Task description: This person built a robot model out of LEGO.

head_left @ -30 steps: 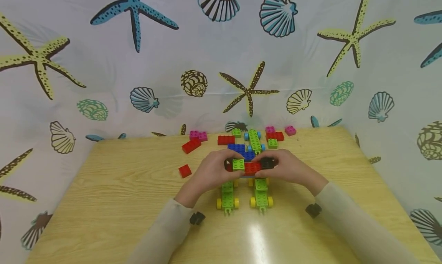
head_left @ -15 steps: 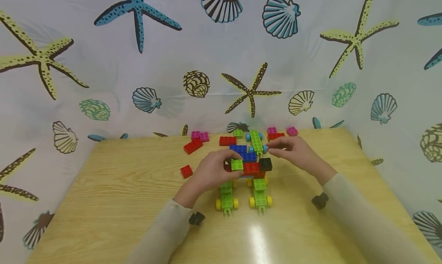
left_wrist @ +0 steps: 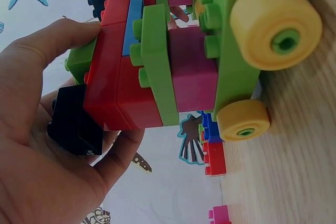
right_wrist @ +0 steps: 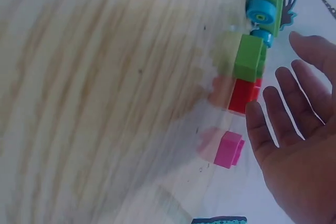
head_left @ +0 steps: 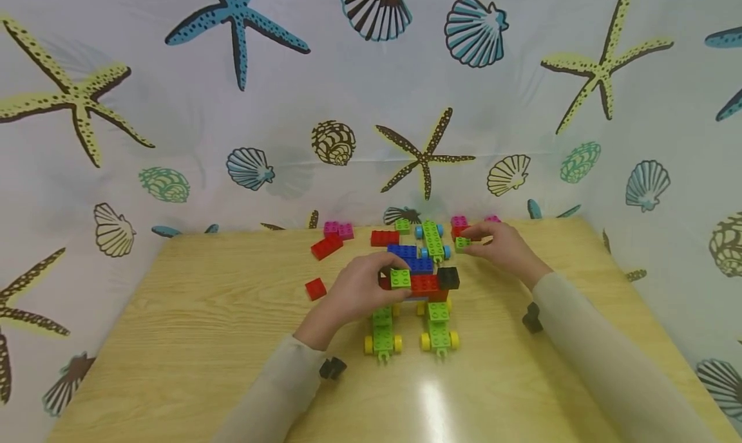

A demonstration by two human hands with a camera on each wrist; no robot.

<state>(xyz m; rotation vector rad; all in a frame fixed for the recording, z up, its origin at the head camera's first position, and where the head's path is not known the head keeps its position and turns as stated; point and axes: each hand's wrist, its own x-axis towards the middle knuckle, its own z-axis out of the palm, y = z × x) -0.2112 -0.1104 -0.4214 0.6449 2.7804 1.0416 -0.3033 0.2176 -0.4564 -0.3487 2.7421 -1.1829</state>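
Note:
My left hand (head_left: 365, 288) grips a toy brick build whose red bricks (head_left: 425, 283) span two green wheeled bases (head_left: 438, 333) with yellow wheels. In the left wrist view, the thumb lies by the green brick (left_wrist: 81, 61) on top, and fingers reach behind the red part. A black brick (left_wrist: 73, 121) sits at the near end, another black brick (head_left: 447, 277) at the other. My right hand (head_left: 501, 248) is at a small green brick (head_left: 462, 243). The right wrist view shows its fingers spread, apart from that green brick (right_wrist: 249, 59).
Blue bricks (head_left: 420, 264) and a green base with blue wheels (head_left: 432, 240) lie behind the build. Loose red bricks (head_left: 327, 246) and pink bricks (head_left: 339, 229) are at the back left. A red brick (head_left: 315, 289) lies left of the left hand. A patterned cloth hangs behind the table.
My right hand has let go of the build's black-brick end and moved back and right to the small green brick. The left hand keeps its hold on the build.

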